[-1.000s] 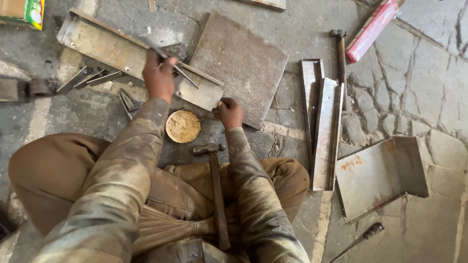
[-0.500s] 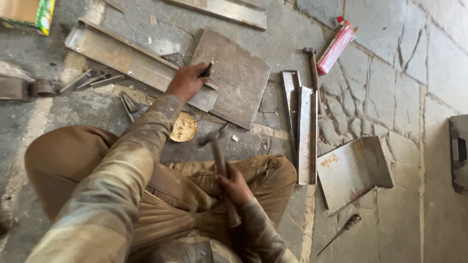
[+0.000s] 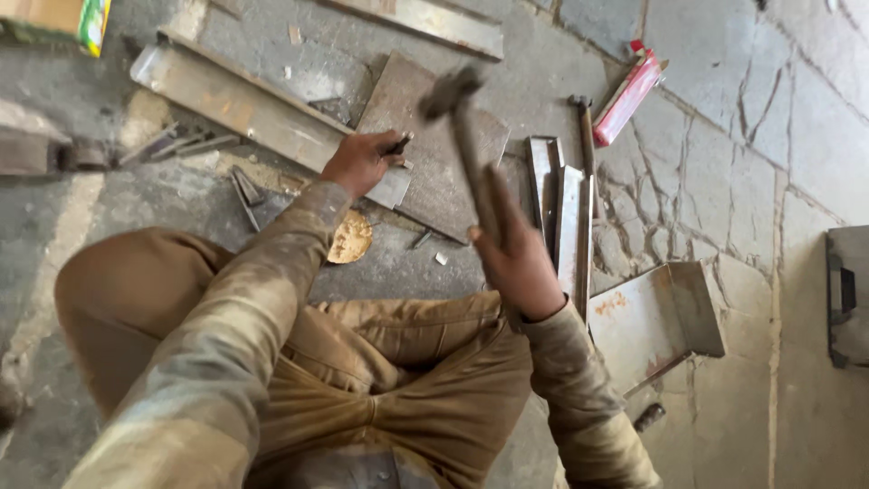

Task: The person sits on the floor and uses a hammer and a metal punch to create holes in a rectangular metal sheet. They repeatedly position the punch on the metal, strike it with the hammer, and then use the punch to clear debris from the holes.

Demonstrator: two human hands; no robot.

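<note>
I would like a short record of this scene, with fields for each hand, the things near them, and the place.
left hand: holds a small dark punch-like tool against a flat metal plate
right hand: grips the handle of a hammer, head raised above the plate
near the hands: long metal channel; round rusty disc; stacked metal strips
further right: folded sheet-metal piece; red tube
posture: person sits low, knees apart
place: cracked stone floor

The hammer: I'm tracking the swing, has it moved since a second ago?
Yes. The hammer has come up off the floor in the right hand; its head is now above the flat metal plate.
</note>
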